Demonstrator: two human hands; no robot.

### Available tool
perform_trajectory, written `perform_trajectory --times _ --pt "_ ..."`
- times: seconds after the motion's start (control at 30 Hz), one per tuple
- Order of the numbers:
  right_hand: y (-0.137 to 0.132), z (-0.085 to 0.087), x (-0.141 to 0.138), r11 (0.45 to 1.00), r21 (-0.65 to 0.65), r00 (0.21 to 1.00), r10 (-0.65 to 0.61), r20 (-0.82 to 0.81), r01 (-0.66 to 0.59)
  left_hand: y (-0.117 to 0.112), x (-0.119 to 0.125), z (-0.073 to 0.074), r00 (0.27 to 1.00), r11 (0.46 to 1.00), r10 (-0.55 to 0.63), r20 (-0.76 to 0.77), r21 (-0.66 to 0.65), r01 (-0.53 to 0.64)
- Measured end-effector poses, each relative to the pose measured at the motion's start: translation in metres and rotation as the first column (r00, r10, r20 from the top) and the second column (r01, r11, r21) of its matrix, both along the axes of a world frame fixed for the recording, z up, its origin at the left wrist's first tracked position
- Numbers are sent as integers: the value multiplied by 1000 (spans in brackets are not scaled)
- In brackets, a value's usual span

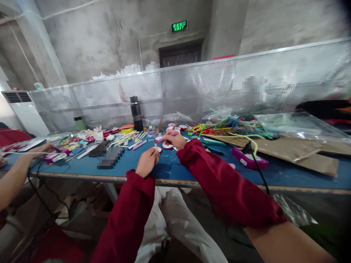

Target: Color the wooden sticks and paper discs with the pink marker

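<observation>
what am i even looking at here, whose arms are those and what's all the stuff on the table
This is one picture from a camera worn on a person's head, looking forward and down, so the two arms in red sleeves are the wearer's own. The left hand pinches a small stick. The right hand holds a pink pen-like tool over a red-and-white disc. On the blue table lie a black flask, a pile of coloured wires, cardboard and a pink device with a cable. Another person's arm reaches in at far left.
</observation>
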State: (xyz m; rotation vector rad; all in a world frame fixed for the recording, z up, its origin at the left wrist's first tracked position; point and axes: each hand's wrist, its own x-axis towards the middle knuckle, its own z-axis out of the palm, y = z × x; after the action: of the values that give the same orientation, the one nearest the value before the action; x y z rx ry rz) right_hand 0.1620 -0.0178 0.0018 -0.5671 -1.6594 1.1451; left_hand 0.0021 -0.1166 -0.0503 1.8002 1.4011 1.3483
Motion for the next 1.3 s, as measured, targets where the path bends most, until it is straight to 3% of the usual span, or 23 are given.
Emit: perform_trajectory --times 0.7,0.9,1.3 --pt "-4 1 -1 999 -45 1000 2 -30 -3 2 -1 -2 1000 1000 18 -17 -17 -18" --pt "-2 -1 1 997 -50 998 57 -20 -57 1 0 -1 1000 1000 11 -6 -22 -11" --pt "-2 -1 0 999 -35 999 16 -33 -18 0 0 -1 1000 1000 3 -6 -14 -3"
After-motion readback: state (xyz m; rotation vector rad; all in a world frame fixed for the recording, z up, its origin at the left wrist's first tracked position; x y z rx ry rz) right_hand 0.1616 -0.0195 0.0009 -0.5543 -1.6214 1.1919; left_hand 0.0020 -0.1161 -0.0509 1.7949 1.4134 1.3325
